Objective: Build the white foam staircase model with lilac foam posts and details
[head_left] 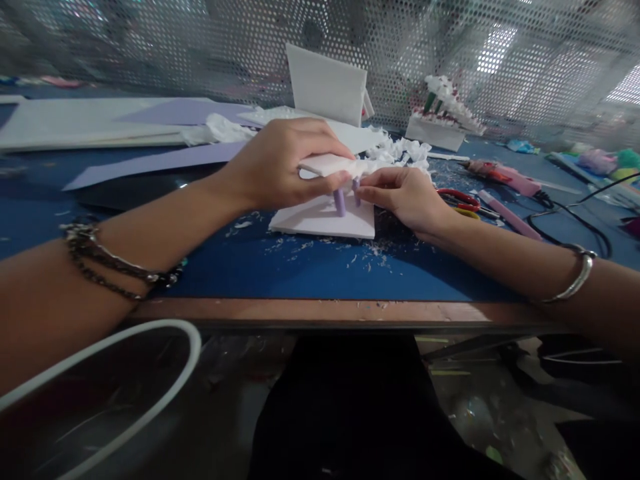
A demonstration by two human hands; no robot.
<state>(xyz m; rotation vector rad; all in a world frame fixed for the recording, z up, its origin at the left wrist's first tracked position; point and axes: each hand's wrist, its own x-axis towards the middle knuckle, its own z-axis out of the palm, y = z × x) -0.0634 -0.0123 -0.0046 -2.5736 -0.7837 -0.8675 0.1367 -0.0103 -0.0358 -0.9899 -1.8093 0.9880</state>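
Note:
My left hand point(286, 167) is closed on the edge of a small white foam board point(327, 164), holding it level above a second white foam board point(325, 221) that lies on the blue table mat point(300, 267). Two short purple posts stand between the boards. One purple post point(339, 201) is in the middle. My right hand point(406, 197) pinches the other purple post point(357, 192) with its fingertips, just under the upper board. Both wrists carry bracelets.
Red-handled scissors point(457, 199), a pink glue gun point(500, 176) with a black cord, and a pink stick point(507, 215) lie to the right. White shreds and large foam sheets point(95, 123) lie behind. A perforated metal screen stands at the back. The table's wooden front edge point(340, 311) is near.

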